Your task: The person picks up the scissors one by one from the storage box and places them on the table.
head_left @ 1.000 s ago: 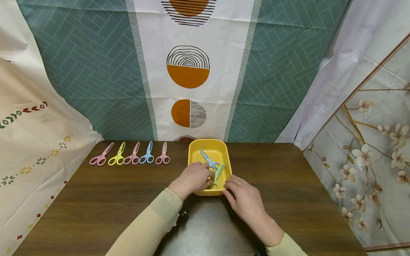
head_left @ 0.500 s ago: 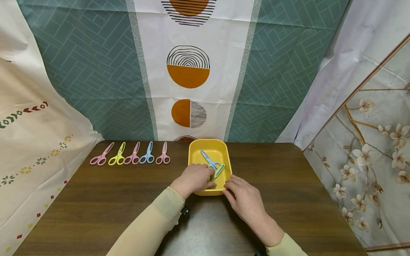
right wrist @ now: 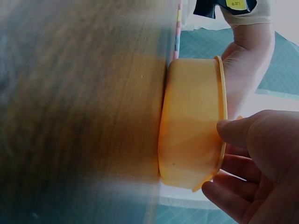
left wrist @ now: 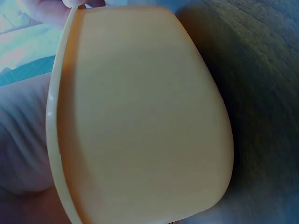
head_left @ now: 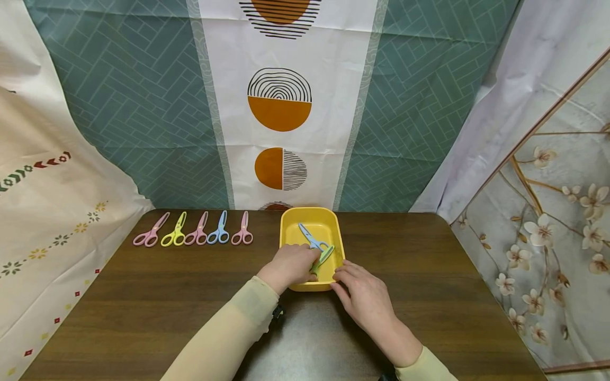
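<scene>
A yellow plastic box point(head_left: 335, 231) stands on the table with blue scissors point(head_left: 308, 236) and green scissors point(head_left: 326, 256) inside. My left hand point(head_left: 291, 264) reaches over the near left rim and pinches the green scissors by the handles, which its fingers partly cover. In the left wrist view the box's outer wall point(left wrist: 145, 112) hides those fingers. At the near right corner, my right hand point(head_left: 365, 296) holds the box's rim. The right wrist view shows its thumb point(right wrist: 233, 131) on the rim and its other fingers curled beside it.
Pink scissors point(head_left: 151, 230), yellow scissors point(head_left: 176, 233), another pink pair point(head_left: 197, 233), blue scissors point(head_left: 218, 230) and a further pink pair point(head_left: 242, 233) lie in a row at the table's point(head_left: 143, 296) back left. A patterned curtain point(head_left: 281, 159) hangs behind the table.
My left hand has shifted slightly right inside the box and closed on the green scissors' handles, turning them a little. The right hand and the box have stayed put.
</scene>
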`<control>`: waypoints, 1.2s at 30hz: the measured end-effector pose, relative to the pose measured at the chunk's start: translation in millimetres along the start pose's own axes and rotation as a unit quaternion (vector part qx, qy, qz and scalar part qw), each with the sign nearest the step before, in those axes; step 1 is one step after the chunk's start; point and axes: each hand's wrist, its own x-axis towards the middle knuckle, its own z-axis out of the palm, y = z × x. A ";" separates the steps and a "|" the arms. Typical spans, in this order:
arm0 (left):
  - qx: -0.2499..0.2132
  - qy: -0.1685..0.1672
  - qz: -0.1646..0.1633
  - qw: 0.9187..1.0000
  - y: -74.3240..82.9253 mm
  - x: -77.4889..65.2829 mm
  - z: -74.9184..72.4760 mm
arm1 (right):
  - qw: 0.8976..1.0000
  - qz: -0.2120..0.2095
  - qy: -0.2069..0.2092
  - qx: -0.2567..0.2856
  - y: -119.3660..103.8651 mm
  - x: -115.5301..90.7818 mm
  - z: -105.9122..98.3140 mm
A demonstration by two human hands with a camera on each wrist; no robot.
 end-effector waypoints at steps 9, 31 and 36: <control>0.020 0.000 0.000 1.000 1.9 0.4 0.3 | 1.000 0.001 -0.001 0.000 0.3 0.1 -0.2; 0.045 0.027 -0.018 0.998 4.4 -0.3 3.5 | 1.000 0.000 0.000 -0.004 0.4 0.1 -0.3; 0.059 0.046 -0.009 0.997 4.6 -0.5 3.5 | 1.000 0.000 -0.002 -0.004 0.6 0.2 -0.5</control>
